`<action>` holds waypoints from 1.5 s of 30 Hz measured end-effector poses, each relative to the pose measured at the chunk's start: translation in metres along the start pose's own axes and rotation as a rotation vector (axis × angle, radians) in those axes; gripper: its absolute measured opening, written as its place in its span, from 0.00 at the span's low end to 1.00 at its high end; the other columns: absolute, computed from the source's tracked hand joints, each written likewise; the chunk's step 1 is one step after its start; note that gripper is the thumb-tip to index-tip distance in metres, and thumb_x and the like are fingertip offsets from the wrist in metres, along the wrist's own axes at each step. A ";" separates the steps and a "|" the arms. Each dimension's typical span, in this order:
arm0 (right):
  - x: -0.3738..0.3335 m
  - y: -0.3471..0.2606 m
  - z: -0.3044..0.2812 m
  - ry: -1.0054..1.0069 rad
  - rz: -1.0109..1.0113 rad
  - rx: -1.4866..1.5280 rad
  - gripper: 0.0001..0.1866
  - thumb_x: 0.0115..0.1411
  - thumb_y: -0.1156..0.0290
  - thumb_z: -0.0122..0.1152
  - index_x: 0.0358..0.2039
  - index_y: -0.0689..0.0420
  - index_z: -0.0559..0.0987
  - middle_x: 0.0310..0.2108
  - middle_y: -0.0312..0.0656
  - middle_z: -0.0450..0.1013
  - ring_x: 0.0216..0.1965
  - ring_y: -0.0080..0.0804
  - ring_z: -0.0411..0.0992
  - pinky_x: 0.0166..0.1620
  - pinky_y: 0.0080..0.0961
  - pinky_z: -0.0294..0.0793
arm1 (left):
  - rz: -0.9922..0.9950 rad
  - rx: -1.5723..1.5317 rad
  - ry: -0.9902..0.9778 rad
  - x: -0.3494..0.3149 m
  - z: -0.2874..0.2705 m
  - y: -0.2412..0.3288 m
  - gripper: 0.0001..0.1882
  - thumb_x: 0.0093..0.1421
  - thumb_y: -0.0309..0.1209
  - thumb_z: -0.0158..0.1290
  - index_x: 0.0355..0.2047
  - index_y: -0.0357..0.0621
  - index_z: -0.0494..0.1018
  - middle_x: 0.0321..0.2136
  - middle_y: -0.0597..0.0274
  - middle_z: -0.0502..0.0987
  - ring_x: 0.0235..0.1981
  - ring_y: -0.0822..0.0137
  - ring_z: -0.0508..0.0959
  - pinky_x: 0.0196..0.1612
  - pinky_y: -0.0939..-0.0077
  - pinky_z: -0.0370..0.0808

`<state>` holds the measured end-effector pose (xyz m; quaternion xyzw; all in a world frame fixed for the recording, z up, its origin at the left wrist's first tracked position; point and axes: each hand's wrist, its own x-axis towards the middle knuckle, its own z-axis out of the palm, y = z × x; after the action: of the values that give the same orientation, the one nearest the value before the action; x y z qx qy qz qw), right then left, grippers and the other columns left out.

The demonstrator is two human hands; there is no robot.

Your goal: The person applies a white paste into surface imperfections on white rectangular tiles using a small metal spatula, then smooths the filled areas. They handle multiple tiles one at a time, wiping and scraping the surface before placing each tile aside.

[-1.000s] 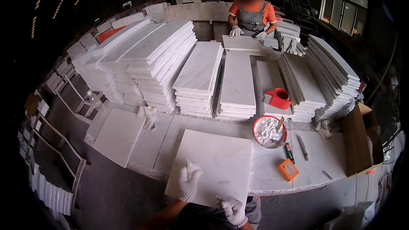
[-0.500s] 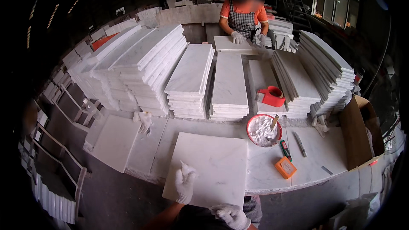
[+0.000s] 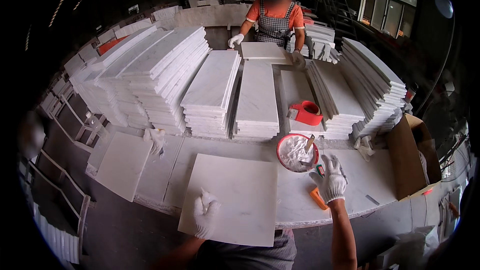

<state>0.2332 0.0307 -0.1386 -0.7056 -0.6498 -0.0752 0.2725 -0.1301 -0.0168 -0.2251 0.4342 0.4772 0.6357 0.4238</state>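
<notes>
A square white marble tile [image 3: 240, 195] lies at the near edge of the worktop, partly over my lap. On its left side my gloved left hand [image 3: 205, 217] is closed around a small crumpled white piece, perhaps a rag. My gloved right hand [image 3: 332, 182] is over the worktop right of the tile, fingers stretched and apart. It partly covers a green-and-red cutter [image 3: 320, 170] and an orange box-shaped thing [image 3: 318, 198]; the silver pen seen earlier is hidden there. Just beyond stands a red-rimmed bowl [image 3: 281, 162] of white paste with a putty knife [image 3: 309, 143] in it.
Stacks of marble slabs [image 3: 210, 82] line the far side, with a red tape dispenser [image 3: 305, 115] on one. Another tile [image 3: 122, 167] and a used glove [image 3: 156, 140] lie left. A cardboard box [image 3: 400, 155] stands right. Across, a co-worker [image 3: 275, 22] handles a slab.
My right hand has left the tile's near edge and moved right, over the small tools. My left hand stays on the tile. The co-worker's hands have moved apart along their slab. The view has shifted slightly.
</notes>
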 end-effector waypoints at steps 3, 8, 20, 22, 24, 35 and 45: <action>0.009 0.006 0.018 -0.057 0.047 0.011 0.28 0.52 0.58 0.67 0.53 0.46 0.72 0.39 0.47 0.74 0.37 0.46 0.76 0.38 0.40 0.75 | -0.038 0.002 0.024 0.001 0.012 0.010 0.09 0.59 0.19 0.53 0.39 0.41 0.68 0.32 0.69 0.71 0.33 0.79 0.71 0.37 0.82 0.72; 0.011 0.023 0.057 -0.155 0.078 0.120 0.13 0.57 0.59 0.60 0.41 0.48 0.78 0.34 0.46 0.77 0.35 0.48 0.76 0.37 0.41 0.74 | -0.038 -0.032 0.026 0.002 0.003 -0.008 0.09 0.58 0.19 0.55 0.38 0.41 0.68 0.33 0.70 0.71 0.32 0.79 0.71 0.37 0.81 0.72; 0.019 0.002 0.038 -0.087 0.026 -0.058 0.08 0.57 0.63 0.58 0.34 0.50 0.81 0.33 0.44 0.77 0.36 0.48 0.76 0.38 0.42 0.73 | -0.041 -0.043 0.023 -0.001 -0.010 -0.020 0.17 0.58 0.21 0.56 0.48 0.38 0.67 0.35 0.66 0.73 0.35 0.77 0.73 0.38 0.80 0.74; 0.025 0.003 0.023 -0.024 0.070 0.083 0.08 0.57 0.66 0.57 0.35 0.52 0.81 0.33 0.45 0.77 0.36 0.47 0.75 0.38 0.40 0.73 | -0.073 0.013 0.052 -0.001 -0.010 -0.023 0.18 0.59 0.21 0.56 0.49 0.38 0.67 0.35 0.65 0.73 0.36 0.77 0.73 0.39 0.79 0.74; 0.019 0.013 0.026 -0.012 0.179 0.248 0.09 0.57 0.69 0.57 0.37 0.55 0.82 0.34 0.45 0.77 0.36 0.45 0.75 0.39 0.37 0.73 | -0.089 0.044 0.059 -0.002 -0.011 -0.020 0.17 0.59 0.22 0.56 0.48 0.38 0.67 0.36 0.65 0.74 0.36 0.76 0.73 0.40 0.79 0.74; -0.007 0.022 0.069 -0.139 0.364 0.536 0.13 0.57 0.70 0.58 0.41 0.60 0.81 0.25 0.40 0.76 0.26 0.26 0.72 0.31 0.23 0.69 | -0.088 -0.053 0.045 -0.002 0.006 0.009 0.12 0.61 0.21 0.53 0.45 0.37 0.66 0.37 0.64 0.73 0.37 0.75 0.73 0.43 0.78 0.74; -0.001 0.010 0.084 -0.234 0.463 0.628 0.13 0.56 0.69 0.60 0.40 0.62 0.81 0.26 0.42 0.78 0.24 0.25 0.75 0.32 0.23 0.73 | -0.036 0.065 -0.006 0.000 0.000 0.003 0.16 0.61 0.21 0.54 0.49 0.36 0.65 0.38 0.63 0.74 0.38 0.74 0.74 0.44 0.78 0.74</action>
<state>0.2222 0.0704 -0.2126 -0.7195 -0.4918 0.2708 0.4088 -0.1305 -0.0176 -0.2221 0.4410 0.5040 0.6107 0.4225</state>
